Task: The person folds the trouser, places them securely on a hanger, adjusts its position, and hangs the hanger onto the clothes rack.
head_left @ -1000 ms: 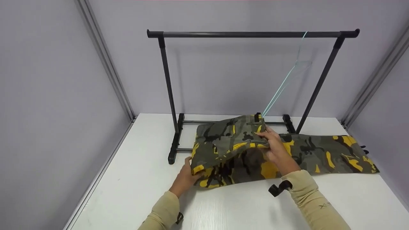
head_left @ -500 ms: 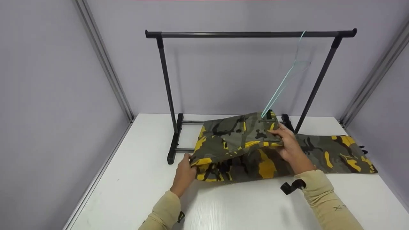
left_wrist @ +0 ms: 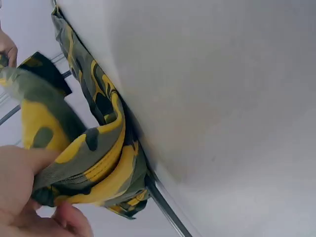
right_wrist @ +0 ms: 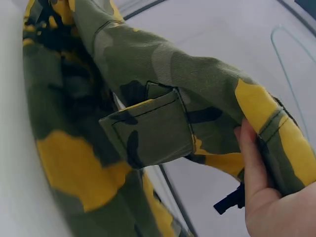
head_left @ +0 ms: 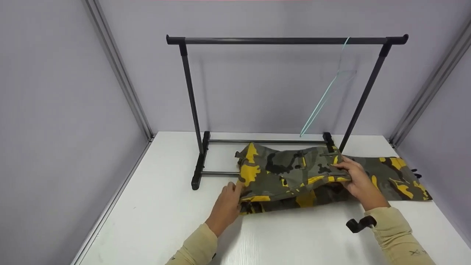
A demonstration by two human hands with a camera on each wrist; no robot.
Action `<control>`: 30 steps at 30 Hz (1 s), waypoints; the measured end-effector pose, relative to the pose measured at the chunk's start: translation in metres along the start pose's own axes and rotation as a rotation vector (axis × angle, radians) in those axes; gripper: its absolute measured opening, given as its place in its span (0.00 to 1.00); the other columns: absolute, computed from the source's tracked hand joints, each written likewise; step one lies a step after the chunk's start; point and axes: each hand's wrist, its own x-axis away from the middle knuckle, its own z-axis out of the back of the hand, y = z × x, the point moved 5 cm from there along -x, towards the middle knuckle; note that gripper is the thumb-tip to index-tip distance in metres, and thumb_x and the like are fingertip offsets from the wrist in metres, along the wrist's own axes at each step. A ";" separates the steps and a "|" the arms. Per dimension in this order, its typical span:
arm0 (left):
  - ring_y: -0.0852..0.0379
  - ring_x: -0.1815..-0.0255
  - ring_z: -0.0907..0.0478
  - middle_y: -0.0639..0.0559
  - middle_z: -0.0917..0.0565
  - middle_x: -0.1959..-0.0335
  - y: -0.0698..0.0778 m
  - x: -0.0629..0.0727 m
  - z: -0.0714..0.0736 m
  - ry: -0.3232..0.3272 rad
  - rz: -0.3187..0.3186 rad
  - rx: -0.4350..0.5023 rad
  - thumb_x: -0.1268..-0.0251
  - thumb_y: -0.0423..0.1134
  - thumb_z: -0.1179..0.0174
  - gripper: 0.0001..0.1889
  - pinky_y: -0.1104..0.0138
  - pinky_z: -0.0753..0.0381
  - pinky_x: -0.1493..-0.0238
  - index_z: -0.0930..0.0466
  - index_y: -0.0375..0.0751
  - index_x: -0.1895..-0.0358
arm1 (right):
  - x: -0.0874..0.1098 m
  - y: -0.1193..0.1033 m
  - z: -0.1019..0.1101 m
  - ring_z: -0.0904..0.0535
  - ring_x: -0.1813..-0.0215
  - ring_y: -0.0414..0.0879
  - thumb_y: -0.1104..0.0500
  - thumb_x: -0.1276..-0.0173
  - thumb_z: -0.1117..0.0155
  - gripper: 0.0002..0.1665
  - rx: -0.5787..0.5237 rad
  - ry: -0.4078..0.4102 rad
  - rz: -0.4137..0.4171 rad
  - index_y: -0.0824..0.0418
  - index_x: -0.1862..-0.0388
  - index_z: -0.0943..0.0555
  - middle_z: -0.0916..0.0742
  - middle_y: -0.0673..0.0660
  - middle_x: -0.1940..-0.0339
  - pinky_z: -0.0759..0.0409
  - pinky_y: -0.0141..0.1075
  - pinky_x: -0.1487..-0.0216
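Observation:
Yellow, grey and black camouflage trousers point(head_left: 287, 173) lie folded over on the white table in the head view, the upper layer raised off the lower one. One long leg point(head_left: 390, 180) stretches out to the right. At the left fold, my left hand point(head_left: 226, 204) pinches the cloth; the left wrist view shows the thumb point(left_wrist: 29, 163) over bunched fabric. My right hand point(head_left: 358, 180) grips the upper layer's right end. In the right wrist view, the right fingers point(right_wrist: 253, 158) lie against the cloth near a belt loop, and a pocket flap point(right_wrist: 153, 131) hangs nearby.
A black garment rack point(head_left: 283, 40) stands behind the trousers, its base bars point(head_left: 220, 173) partly under them. From its top rail hangs a light green hanger point(head_left: 318, 105), right of the middle. Grey walls enclose the table point(head_left: 154, 217) at the back and sides.
Both hands have moved right, drawing the trousers' upper layer with them. Its back edge has dropped lower, so the hanger's lower end now hangs apart from the cloth.

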 end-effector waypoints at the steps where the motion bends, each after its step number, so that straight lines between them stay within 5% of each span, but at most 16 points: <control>1: 0.54 0.61 0.33 0.49 0.32 0.58 0.000 0.000 -0.003 -0.007 -0.004 -0.017 0.51 0.31 0.31 0.32 0.63 0.28 0.64 0.36 0.44 0.42 | 0.000 0.001 0.008 0.20 0.57 0.41 0.68 0.33 0.44 0.49 0.006 0.023 -0.013 0.49 0.25 0.61 0.40 0.55 0.34 0.25 0.35 0.48; 6: 0.50 0.58 0.29 0.46 0.31 0.47 0.000 0.003 -0.018 -0.069 0.024 -0.045 0.54 0.43 0.27 0.38 0.59 0.25 0.64 0.37 0.48 0.38 | 0.003 0.002 0.040 0.20 0.61 0.40 0.68 0.34 0.43 0.50 0.054 0.085 -0.036 0.51 0.25 0.62 0.38 0.56 0.37 0.23 0.33 0.52; 14: 0.51 0.61 0.26 0.44 0.33 0.46 0.009 -0.005 -0.038 -0.141 0.001 0.021 0.46 0.39 0.32 0.38 0.62 0.23 0.66 0.43 0.49 0.34 | 0.007 -0.012 0.058 0.18 0.63 0.40 0.69 0.34 0.42 0.50 0.112 0.076 0.018 0.57 0.25 0.63 0.18 0.46 0.66 0.21 0.33 0.58; 19: 0.54 0.59 0.29 0.44 0.36 0.49 0.017 -0.006 -0.038 -0.136 -0.010 0.055 0.45 0.30 0.35 0.36 0.65 0.24 0.62 0.40 0.47 0.33 | 0.008 -0.032 0.053 0.20 0.63 0.37 0.66 0.35 0.40 0.50 0.210 0.085 0.066 0.58 0.25 0.61 0.23 0.44 0.57 0.21 0.31 0.58; 24: 0.57 0.63 0.31 0.48 0.33 0.56 0.027 -0.009 -0.030 -0.035 -0.063 -0.030 0.46 0.30 0.34 0.31 0.66 0.25 0.65 0.33 0.46 0.38 | 0.014 -0.054 0.051 0.21 0.61 0.35 0.64 0.36 0.38 0.49 0.285 0.105 0.115 0.59 0.25 0.57 0.31 0.54 0.42 0.22 0.30 0.58; 27: 0.57 0.62 0.31 0.49 0.33 0.54 0.024 -0.013 -0.031 -0.063 -0.010 0.010 0.46 0.33 0.34 0.31 0.65 0.25 0.64 0.34 0.46 0.38 | 0.017 -0.063 0.052 0.20 0.61 0.37 0.66 0.36 0.38 0.48 0.258 0.096 0.135 0.60 0.25 0.56 0.24 0.49 0.48 0.21 0.31 0.59; 30: 0.54 0.55 0.29 0.46 0.34 0.47 0.012 -0.015 -0.039 -0.193 0.108 0.196 0.45 0.31 0.35 0.36 0.62 0.25 0.55 0.41 0.44 0.33 | 0.016 -0.064 0.055 0.19 0.60 0.38 0.66 0.35 0.39 0.46 0.266 0.087 0.147 0.61 0.25 0.55 0.20 0.43 0.58 0.21 0.33 0.58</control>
